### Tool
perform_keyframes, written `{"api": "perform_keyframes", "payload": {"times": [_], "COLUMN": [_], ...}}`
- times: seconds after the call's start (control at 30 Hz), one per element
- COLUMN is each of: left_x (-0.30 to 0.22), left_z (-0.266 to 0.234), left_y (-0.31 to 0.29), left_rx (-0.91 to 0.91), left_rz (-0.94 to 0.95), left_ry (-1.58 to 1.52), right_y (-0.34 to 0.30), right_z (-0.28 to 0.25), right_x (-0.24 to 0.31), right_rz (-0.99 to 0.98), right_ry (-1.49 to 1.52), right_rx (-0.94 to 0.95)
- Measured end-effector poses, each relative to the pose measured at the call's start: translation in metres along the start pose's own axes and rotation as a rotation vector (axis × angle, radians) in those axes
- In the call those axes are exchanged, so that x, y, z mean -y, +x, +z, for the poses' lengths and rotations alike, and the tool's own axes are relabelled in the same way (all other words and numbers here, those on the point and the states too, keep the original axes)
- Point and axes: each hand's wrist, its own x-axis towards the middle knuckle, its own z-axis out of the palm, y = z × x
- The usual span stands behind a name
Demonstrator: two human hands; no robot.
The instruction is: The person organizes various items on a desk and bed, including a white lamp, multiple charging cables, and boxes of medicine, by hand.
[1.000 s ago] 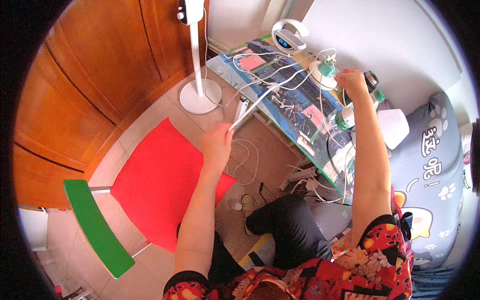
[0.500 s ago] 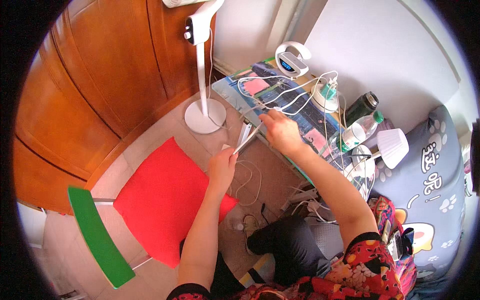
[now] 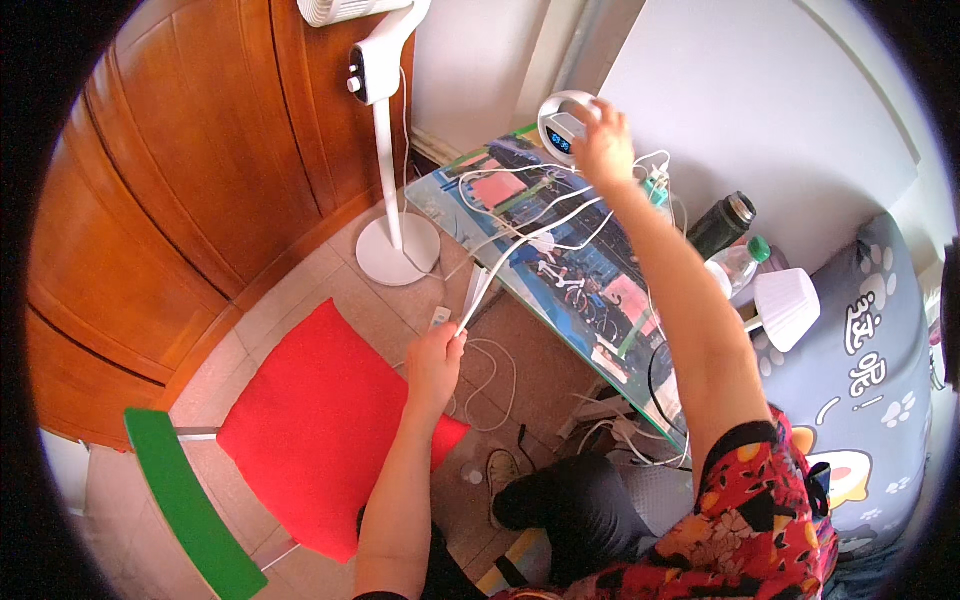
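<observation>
Closed around a white cable [image 3: 497, 276], my left hand [image 3: 432, 368] is over the floor in front of the table. From that hand the cable runs up across the tabletop toward my right wrist. My right hand [image 3: 606, 148] reaches to the far end of the table, its fingers bent and somewhat apart in front of the white ring-shaped digital clock [image 3: 560, 135]. Whether the fingertips touch the clock I cannot tell. More white cords loop over the table beside a green-and-white plug [image 3: 657, 183].
A printed cover lies on the table [image 3: 500, 190]. A dark thermos [image 3: 722, 222], a clear bottle [image 3: 737, 264] and a white-shaded lamp [image 3: 786, 308] stand at its right. A white fan [image 3: 398, 250] stands beyond a red cushion [image 3: 320, 430] on a green-backed chair [image 3: 190, 500].
My right hand has left the cable near the table's front edge and moved up to the clock. The left hand keeps its cable, now stretched out longer across the table. The view has shifted slightly.
</observation>
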Motion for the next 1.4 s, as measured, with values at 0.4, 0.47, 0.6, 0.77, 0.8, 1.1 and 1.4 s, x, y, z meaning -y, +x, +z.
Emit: {"api": "perform_keyframes", "payload": {"times": [0.4, 0.47, 0.6, 0.77, 0.8, 1.1, 1.4], "left_x": [0.006, 0.003, 0.013, 0.008, 0.012, 0.023, 0.032], "left_z": [0.004, 0.005, 0.017, 0.023, 0.022, 0.041, 0.045], "left_y": [0.006, 0.009, 0.012, 0.011, 0.01, 0.019, 0.095], "left_rx": [0.082, 0.074, 0.045, 0.064, 0.074, 0.237, 0.072], "left_rz": [0.123, 0.169, 0.213, 0.148, 0.142, -0.096, -0.231], "left_ry": [0.049, 0.084, 0.075, -0.131, -0.13, -0.581, -0.614], "right_y": [0.061, 0.058, 0.051, 0.081, 0.085, 0.06, -0.032], "right_z": [0.058, 0.073, 0.077, 0.039, 0.027, -0.122, -0.205], "right_x": [-0.042, -0.055, -0.06, -0.065, -0.055, 0.005, -0.006], "right_rz": [0.433, 0.418, 0.374, 0.402, 0.462, 0.435, 0.546], "right_ry": [-0.137, -0.077, -0.001, 0.439, 0.565, 1.025, 1.071], "right_rx": [0.421, 0.405, 0.254, 0.09, 0.116, 0.159, 0.271]}}
